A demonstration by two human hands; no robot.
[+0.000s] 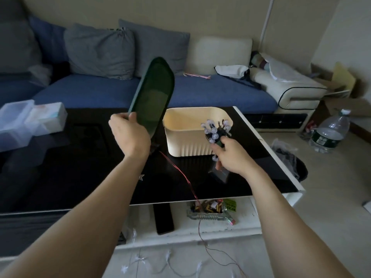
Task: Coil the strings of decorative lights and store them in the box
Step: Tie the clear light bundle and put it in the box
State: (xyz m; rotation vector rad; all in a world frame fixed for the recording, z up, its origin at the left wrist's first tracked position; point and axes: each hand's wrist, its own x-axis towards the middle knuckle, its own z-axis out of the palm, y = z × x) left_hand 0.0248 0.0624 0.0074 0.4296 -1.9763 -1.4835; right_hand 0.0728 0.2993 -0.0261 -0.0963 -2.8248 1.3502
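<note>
A cream ribbed box (188, 145) stands open on the black table (80, 167). My left hand (129, 133) grips the lower edge of the dark green lid (153, 95), held tilted up to the left of the box. My right hand (228, 155) holds a coiled bundle of bulb lights (214, 130) just above the box's near right corner. A thin red wire string (180, 171) runs from the table over its front edge to the floor. More clear star lights (140, 259) lie on the floor below.
A clear plastic container (26, 121) sits at the table's left. A glass ashtray (208, 212) and a black remote (163, 218) lie on the lower white shelf. A blue sofa (140, 93) is behind. A water bottle (331, 131) stands on the floor at right.
</note>
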